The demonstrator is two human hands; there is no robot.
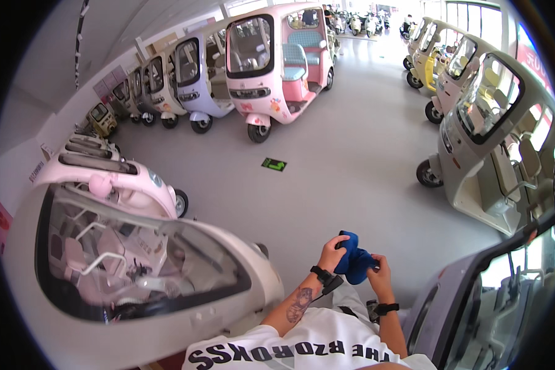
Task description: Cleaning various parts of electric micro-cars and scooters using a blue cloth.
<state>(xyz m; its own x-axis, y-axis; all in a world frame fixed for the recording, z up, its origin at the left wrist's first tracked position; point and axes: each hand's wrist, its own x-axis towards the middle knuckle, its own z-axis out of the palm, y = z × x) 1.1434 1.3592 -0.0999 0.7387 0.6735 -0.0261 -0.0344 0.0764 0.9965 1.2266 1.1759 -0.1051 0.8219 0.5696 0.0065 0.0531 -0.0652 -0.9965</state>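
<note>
A dark blue cloth [354, 259], bunched and slightly folded, hangs between my two hands in front of my body. My left hand [334, 253] grips its upper left part, fingers closed over the edge. At the cloth's right side, my right hand [380, 274] pinches the edge between thumb and fingers. Both wrists wear black straps with small devices. The cloth's underside is hidden.
A pale three-wheeler with a large windscreen [143, 259] stands close at the left, and a lilac one [444, 296] close at the right. Ahead are a pink three-wheeler [277, 74], a grey one [471, 138] and rows of others. A green arrow floor sign [274, 164] lies on the grey floor.
</note>
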